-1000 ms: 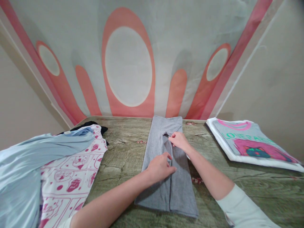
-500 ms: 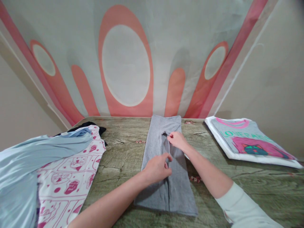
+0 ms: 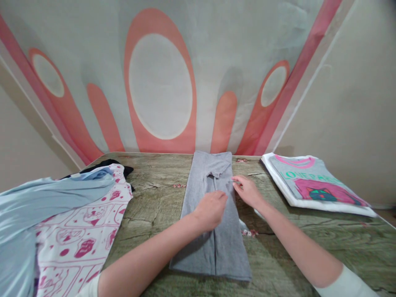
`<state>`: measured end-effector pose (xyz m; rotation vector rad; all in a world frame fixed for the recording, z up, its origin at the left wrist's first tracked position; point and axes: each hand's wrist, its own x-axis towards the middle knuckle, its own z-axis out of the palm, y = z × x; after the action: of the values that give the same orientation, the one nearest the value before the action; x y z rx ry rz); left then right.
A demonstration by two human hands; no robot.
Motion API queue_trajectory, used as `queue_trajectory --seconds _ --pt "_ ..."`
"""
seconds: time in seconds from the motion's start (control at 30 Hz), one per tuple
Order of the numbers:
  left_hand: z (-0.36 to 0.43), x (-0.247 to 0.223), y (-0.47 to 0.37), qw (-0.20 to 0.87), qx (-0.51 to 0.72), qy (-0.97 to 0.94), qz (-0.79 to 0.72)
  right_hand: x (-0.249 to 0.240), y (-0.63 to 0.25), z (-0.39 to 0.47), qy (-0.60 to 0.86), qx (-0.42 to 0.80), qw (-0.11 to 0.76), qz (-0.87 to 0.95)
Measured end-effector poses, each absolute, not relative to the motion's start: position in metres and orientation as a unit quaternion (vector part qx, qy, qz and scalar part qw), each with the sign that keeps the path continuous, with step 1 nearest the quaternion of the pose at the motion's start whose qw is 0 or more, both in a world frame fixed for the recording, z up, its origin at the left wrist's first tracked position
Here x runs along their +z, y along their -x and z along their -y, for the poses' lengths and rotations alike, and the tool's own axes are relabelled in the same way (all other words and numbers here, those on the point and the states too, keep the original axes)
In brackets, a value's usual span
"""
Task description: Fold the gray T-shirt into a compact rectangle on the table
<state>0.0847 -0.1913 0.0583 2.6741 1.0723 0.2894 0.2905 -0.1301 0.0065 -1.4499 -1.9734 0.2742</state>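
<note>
A pair of grey pants (image 3: 194,218) lies lengthwise on the table, one leg over the other, with a small gap and folds near the crotch. My left hand (image 3: 212,209) rests over the middle of the pants, fingers curled and closed on the cloth near the inner seam. At the right edge of the pants is my right hand (image 3: 248,192), its thumb and forefinger slightly apart with the tips at the fabric's border.
On the left, a light blue garment (image 3: 62,198) lies over a white garment with pink print (image 3: 83,235), with black cloth (image 3: 108,163) behind. Folded shirts (image 3: 309,177) are stacked at the right. A patterned wall (image 3: 210,62) rises behind the wood-look table (image 3: 148,214).
My right hand has moved from the crotch area out to the right edge of the pants. My left hand has shifted slightly up and its fingers have closed. The view has turned slightly.
</note>
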Motion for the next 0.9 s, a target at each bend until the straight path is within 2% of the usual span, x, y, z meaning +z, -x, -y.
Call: queue_trajectory --seconds 0.17,0.27,0.37,0.73,0.9 --pt "0.181 0.033 -0.101 0.073 0.074 -0.92 -0.379 -0.006 -0.286 0.163 0.475 0.078 0.228 0.846" --pt "0.182 0.024 -0.099 0.06 0.079 -0.918 -0.384 -0.008 -0.289 0.173 0.493 0.075 0.164 0.851" --pt "0.184 0.022 -0.095 0.054 0.076 -0.921 -0.377 -0.007 -0.293 0.178 0.534 0.056 0.137 0.832" --pt "0.185 0.024 -0.092 0.012 0.074 -0.93 -0.36 -0.003 -0.3 0.172 0.517 0.046 0.14 0.843" --pt "0.192 0.031 -0.093 0.014 0.053 -0.947 -0.316 -0.005 -0.31 0.167 0.489 0.049 0.185 0.851"
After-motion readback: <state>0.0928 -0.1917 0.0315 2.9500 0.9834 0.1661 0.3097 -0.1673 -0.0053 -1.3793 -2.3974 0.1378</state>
